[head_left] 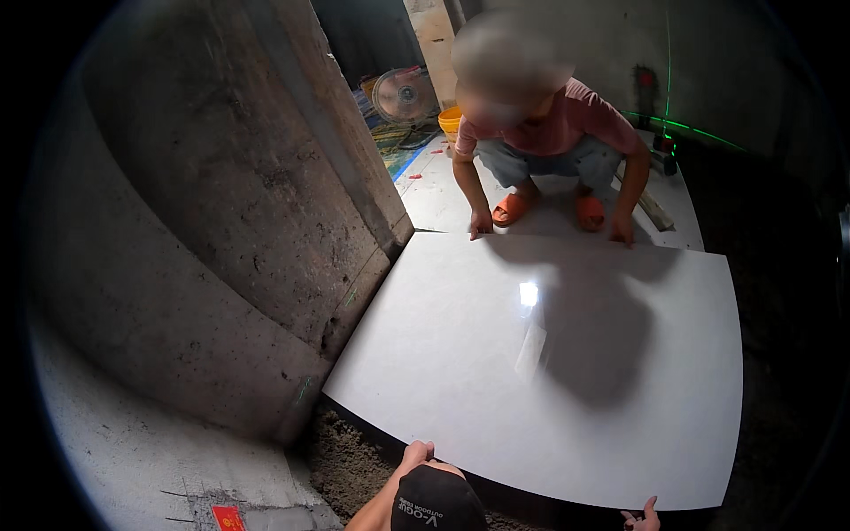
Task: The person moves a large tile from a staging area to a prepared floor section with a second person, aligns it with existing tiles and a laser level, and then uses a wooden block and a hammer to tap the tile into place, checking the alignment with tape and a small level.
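Large white tile lies mid-view, filling most of the floor space between a rough concrete wall on the left and dark ground on the right. Left edge runs close along the wall's foot, little room there; right edge has open ground beside it. Far edge comes up to the pale floor where a co-worker squats, fingers of both their hands at that edge. Near edge shows a dark gap beneath, coarse grey mortar bare at the near left corner. Left hand: grip closed on the near edge, fingers bunched, left of its middle. Right hand: at the near edge toward the right corner, thumb raised and apart from the fingers, partly cut off by the frame; cannot tell how firmly its grip is closed.
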A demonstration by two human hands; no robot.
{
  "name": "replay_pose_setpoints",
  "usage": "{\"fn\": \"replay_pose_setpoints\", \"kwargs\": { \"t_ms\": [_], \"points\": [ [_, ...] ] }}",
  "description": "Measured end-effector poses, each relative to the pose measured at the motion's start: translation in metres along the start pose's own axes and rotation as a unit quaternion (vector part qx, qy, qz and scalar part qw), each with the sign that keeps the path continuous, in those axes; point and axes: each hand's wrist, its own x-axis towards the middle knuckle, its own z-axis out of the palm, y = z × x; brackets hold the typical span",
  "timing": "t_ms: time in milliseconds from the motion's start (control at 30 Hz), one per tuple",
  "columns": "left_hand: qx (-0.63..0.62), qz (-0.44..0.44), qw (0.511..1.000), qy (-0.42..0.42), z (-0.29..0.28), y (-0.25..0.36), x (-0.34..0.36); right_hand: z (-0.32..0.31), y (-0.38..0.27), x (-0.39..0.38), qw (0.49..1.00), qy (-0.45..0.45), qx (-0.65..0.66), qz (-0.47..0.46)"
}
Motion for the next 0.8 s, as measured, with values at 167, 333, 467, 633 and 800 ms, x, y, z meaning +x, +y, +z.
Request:
{"fn": "replay_pose_setpoints", "kwargs": {
  "t_ms": [167, 333, 467, 633, 800],
  "points": [
    [-0.115, -0.065, 0.991, 0.032, 0.010, 0.010, -0.022, -0.004, 0.001, -0.007, 1.000, 0.024, -0.002, 0.003],
    [-0.154, -0.025, 0.987, 0.024, -0.004, -0.013, 0.004, -0.015, 0.009, 0.026, 0.997, 0.055, -0.030, 0.051],
    [0.024, 0.018, 0.998, -0.052, 0.000, -0.015, 0.028, -0.041, 0.006, 0.043, 0.995, 0.031, -0.024, 0.096],
    [0.039, 0.049, 0.994, -0.094, -0.043, -0.048, 0.026, 0.001, -0.009, 0.004, 0.993, 0.025, -0.060, 0.098],
    [0.464, 0.192, 0.861, -0.075, -0.011, -0.063, 0.118, -0.045, 0.002, 0.027, 0.993, -0.004, -0.036, 0.110]
  ]
}}
